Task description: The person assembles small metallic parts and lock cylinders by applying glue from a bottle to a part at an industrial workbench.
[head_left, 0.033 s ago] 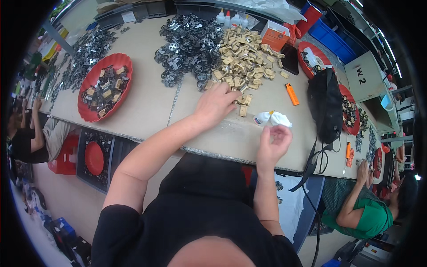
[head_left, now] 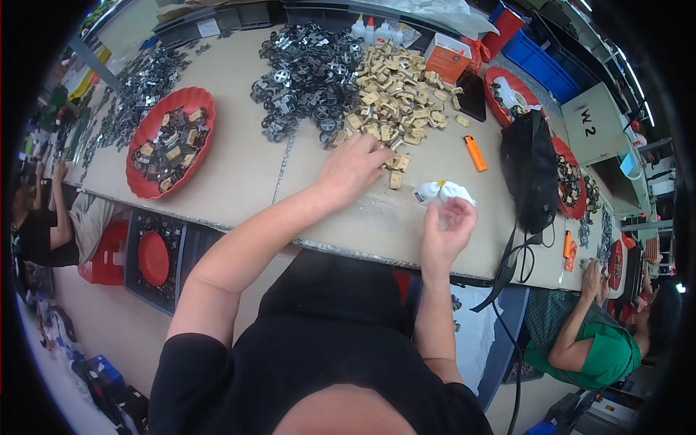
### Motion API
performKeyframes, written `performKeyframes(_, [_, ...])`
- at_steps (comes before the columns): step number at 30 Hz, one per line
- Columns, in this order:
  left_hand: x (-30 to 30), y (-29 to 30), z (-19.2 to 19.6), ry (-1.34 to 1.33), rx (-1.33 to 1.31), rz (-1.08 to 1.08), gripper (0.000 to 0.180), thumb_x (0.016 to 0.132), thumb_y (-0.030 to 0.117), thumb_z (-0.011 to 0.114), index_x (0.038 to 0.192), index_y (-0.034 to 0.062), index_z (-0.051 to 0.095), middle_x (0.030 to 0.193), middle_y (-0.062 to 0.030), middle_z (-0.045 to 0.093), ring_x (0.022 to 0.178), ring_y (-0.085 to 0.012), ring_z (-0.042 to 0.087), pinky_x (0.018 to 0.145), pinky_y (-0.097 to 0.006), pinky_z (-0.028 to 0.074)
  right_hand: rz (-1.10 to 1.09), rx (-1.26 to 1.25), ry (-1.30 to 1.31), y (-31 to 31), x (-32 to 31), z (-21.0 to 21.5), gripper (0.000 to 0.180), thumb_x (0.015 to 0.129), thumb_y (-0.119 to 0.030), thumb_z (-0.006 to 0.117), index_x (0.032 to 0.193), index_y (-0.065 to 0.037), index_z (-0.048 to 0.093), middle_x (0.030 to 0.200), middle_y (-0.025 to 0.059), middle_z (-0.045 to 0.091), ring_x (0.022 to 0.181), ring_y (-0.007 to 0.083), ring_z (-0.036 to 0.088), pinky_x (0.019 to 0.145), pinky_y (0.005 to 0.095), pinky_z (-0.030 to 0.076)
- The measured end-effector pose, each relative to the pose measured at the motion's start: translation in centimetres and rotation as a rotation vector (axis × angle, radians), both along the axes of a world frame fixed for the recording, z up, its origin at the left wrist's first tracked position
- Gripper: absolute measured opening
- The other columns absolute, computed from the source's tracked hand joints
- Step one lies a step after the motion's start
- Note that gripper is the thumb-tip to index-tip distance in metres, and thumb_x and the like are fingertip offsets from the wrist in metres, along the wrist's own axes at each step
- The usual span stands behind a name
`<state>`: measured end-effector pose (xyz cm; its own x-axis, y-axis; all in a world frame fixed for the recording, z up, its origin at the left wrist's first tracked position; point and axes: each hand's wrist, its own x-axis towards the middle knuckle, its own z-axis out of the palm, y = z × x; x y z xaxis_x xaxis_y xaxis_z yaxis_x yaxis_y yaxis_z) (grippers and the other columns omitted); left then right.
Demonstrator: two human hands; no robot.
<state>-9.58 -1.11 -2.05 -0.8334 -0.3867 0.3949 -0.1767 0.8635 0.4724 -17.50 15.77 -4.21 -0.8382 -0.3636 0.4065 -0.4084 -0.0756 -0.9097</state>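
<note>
Gold-coloured parts (head_left: pixel 406 90) lie heaped on the tabletop (head_left: pixel 243 167), left hand (head_left: pixel 353 170) right at the near edge; whether that grip holds a piece, I can't tell. Right hand (head_left: pixel 449 230) sits half-open, fingers loosely curled, just beside a white bottle (head_left: pixel 426 193). Dark parts (head_left: pixel 308 80) pile up leftward; orange lighter (head_left: pixel 475 154) lies right.

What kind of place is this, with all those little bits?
Probably a factory or workshop: heaps of dark parts and gold parts, a red tray of mixed pieces, and someone in green nearby.
</note>
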Motion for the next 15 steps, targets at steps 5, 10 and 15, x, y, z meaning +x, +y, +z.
performKeyframes(5, [-0.5, -1.5, -1.1, 0.114, -0.206, -0.198, 0.023, 0.065, 0.010, 0.064, 0.086, 0.0054, 0.056, 0.084, -0.0069, 0.051, 0.084, -0.0254, 0.049, 0.069, -0.034, 0.043, 0.105, 0.213, 0.097, -0.5, -2.0, -0.6, 0.042, 0.075, -0.004, 0.060, 0.111, 0.002, 0.039, 0.108, 0.0142, 0.048, 0.098, 0.0223, 0.048, 0.084, 0.0327, 0.039])
performKeyframes(10, [0.5, -1.2, -0.9, 0.225, 0.482, -0.131, 0.015, 0.075, 0.008, 0.060, 0.087, 0.0017, 0.055, 0.082, -0.0056, 0.055, 0.073, -0.0164, 0.054, 0.064, -0.027, 0.045, 0.181, 0.277, -0.035, -0.6, -2.1, -1.1, 0.033, 0.080, -0.007, 0.055, 0.109, 0.003, 0.042, 0.104, 0.0141, 0.051, 0.095, 0.0232, 0.051, 0.084, 0.0326, 0.039])
performKeyframes(15, [3.7, -0.5, -0.2, 0.200, 1.320, -0.073, 0.013, 0.083, 0.012, 0.056, 0.089, 0.0003, 0.054, 0.079, -0.0045, 0.055, 0.067, -0.0083, 0.054, 0.061, -0.022, 0.046, 0.281, -0.024, -0.205, -0.9, -1.0, 0.3, 0.030, 0.084, -0.009, 0.052, 0.109, 0.004, 0.044, 0.098, 0.0107, 0.053, 0.092, 0.0185, 0.052, 0.079, 0.0283, 0.043])
